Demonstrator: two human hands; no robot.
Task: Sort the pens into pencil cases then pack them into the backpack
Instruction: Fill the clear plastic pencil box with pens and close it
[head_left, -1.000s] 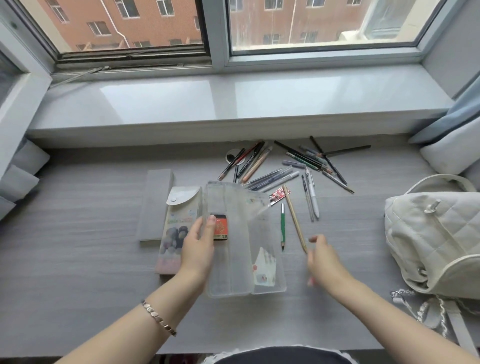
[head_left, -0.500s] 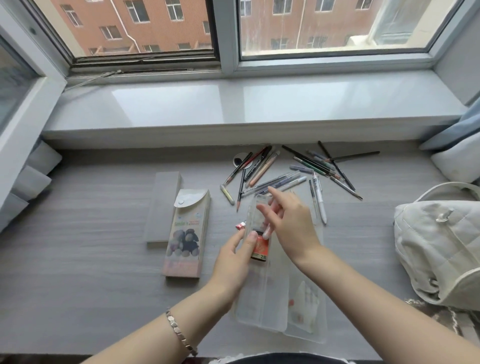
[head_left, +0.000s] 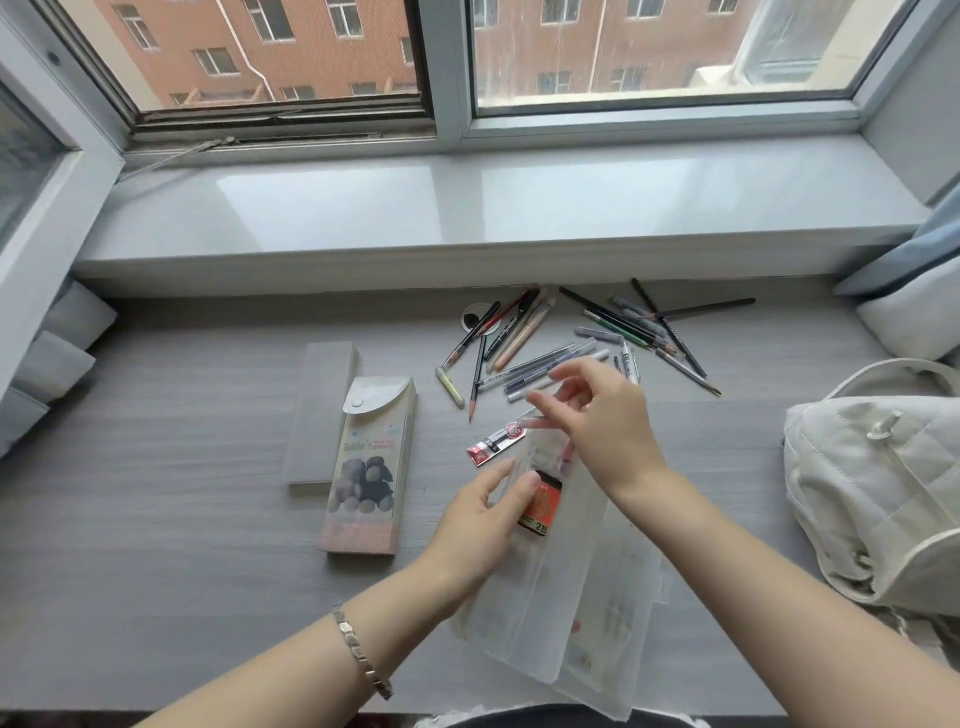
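A clear plastic pencil case (head_left: 582, 613) lies open on the desk in front of me. My left hand (head_left: 483, 525) grips its left edge, thumb beside an orange and black 2B lead box (head_left: 540, 506) inside. My right hand (head_left: 602, 415) hovers over the case's far end with fingers apart; a pinkish pen (head_left: 567, 453) lies in the case just under it. A red refill packet (head_left: 493, 442) rests on the desk by the case's far left corner. Loose pens and pencils (head_left: 550, 338) are scattered behind. The white quilted backpack (head_left: 878, 499) sits at the right.
A plain grey pencil case (head_left: 322, 415) and a printed one with a snap flap (head_left: 371, 467) lie side by side to the left. The window sill (head_left: 467, 208) runs along the back. Pale cushions (head_left: 57, 353) are at the left, a curtain (head_left: 930, 244) at the right.
The clear case has shifted right and nearer to me. My right hand came across from the desk to the case's far end with a pen, and its fingers have now spread above it.
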